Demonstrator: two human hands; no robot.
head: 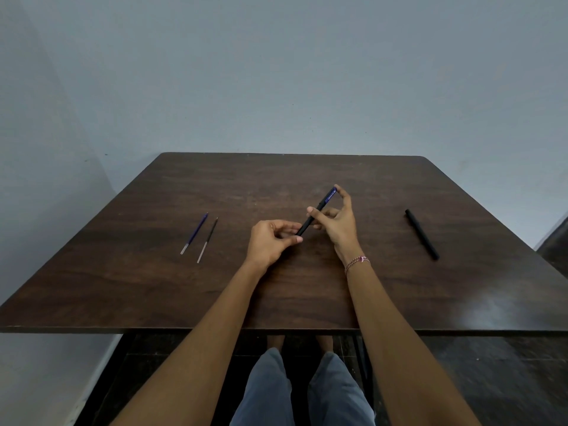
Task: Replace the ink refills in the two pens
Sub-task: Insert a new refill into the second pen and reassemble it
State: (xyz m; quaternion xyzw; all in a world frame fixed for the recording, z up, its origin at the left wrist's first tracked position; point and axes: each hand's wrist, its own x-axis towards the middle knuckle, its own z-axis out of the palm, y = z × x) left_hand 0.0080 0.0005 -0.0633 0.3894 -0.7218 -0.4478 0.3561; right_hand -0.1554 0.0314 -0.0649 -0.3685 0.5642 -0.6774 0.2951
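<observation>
Pen (321, 206) tilted; left grip (270, 241) pinches near end; right grip (338, 222) holds far (blue-labelled) half.

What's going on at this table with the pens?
A person holds one pen above a dark wooden table with both hands: the left hand pinches its near end, the right hand grips its far half. A second, black pen lies to the right. A blue refill and a black refill lie side by side on the left.
</observation>
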